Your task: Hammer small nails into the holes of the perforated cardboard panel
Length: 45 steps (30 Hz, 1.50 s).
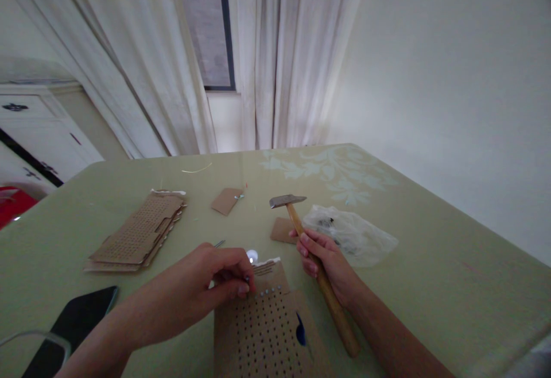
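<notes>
My right hand (321, 257) is wrapped around the wooden handle of a hammer (331, 297), its metal head raised above the table. My left hand (224, 280) is closed in a pinch over the top left of a perforated cardboard piece (264, 332). Between its fingertips shows a small dark tip, too small to name. Small grey heads sit in the holes of the cardboard's top row, right of the fingers. A dark blue mark or cutout (300, 330) is on the cardboard's right side. Just beyond lies a shiny round white thing (252, 256), partly hidden.
On the green table (430, 286), a stack of perforated cardboard (138, 229) lies left, above a black phone (73, 326) and a cable. Cardboard squares (227, 201) and a clear plastic bag (357, 237) with small dark things lie beyond my hands. Curtains (297, 51) hang behind.
</notes>
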Each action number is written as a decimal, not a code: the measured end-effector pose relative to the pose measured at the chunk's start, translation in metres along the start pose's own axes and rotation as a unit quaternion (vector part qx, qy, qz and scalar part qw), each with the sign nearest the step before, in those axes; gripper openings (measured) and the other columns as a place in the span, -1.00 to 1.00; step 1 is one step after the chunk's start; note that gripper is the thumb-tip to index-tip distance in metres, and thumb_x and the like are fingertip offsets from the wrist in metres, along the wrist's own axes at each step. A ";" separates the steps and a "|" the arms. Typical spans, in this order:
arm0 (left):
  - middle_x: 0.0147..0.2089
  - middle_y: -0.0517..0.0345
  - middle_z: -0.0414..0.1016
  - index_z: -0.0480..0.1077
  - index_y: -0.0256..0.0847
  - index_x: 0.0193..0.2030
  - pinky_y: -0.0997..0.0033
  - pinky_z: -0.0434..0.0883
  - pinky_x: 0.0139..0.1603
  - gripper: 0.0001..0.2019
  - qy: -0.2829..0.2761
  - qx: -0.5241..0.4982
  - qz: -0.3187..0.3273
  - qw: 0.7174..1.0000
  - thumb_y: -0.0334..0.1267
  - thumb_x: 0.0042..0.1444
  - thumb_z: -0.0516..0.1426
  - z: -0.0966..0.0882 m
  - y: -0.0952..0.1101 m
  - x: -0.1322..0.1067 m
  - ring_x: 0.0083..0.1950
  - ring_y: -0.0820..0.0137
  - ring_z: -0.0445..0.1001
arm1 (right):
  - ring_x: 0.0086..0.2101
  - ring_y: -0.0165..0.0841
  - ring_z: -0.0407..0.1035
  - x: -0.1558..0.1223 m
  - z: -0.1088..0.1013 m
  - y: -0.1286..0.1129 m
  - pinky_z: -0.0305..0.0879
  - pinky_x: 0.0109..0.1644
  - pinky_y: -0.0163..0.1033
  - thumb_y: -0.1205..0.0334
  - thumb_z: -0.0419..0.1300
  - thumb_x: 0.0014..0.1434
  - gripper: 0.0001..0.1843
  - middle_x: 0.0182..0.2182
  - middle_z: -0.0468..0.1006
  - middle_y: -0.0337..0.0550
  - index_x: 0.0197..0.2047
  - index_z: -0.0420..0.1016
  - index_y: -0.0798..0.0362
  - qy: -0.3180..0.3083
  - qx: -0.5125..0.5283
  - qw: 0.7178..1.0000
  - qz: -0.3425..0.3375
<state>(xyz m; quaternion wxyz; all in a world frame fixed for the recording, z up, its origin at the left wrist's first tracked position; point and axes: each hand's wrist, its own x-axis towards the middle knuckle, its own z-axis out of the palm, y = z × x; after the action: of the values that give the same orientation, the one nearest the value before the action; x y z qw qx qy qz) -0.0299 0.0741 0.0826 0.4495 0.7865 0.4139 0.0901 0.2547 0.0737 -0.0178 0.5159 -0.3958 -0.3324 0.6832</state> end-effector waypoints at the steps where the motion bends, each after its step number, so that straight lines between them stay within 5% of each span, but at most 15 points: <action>1: -0.22 0.26 0.70 0.64 -0.06 -0.15 0.45 0.44 -0.16 -0.85 -0.001 -0.005 -0.002 1.000 -0.29 0.30 0.19 0.000 0.000 0.000 -0.16 0.35 0.62 | -0.67 -0.64 0.13 0.000 0.000 0.000 0.03 -0.63 -0.47 -0.09 0.60 0.08 -0.51 -0.49 0.40 -0.41 -0.14 0.65 0.10 0.000 -0.001 1.000 0.001; 45: -0.15 0.26 0.72 0.64 -0.03 -0.12 0.44 0.49 -0.06 -0.85 -0.002 -0.017 0.026 1.000 -0.26 0.37 0.20 0.002 -0.001 -0.003 -0.10 0.35 0.65 | -0.66 -0.63 0.12 -0.003 0.006 -0.002 -0.05 -0.62 -0.45 -0.08 0.57 0.13 -0.54 -0.50 0.40 -0.39 -0.12 0.67 0.11 -0.005 -0.036 0.999 0.005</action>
<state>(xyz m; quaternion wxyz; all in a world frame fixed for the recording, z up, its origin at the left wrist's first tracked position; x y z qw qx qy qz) -0.0310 0.0707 0.0811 0.4611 0.7892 0.3912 0.1071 0.2510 0.0708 -0.0130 0.4960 -0.4123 -0.3575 0.6754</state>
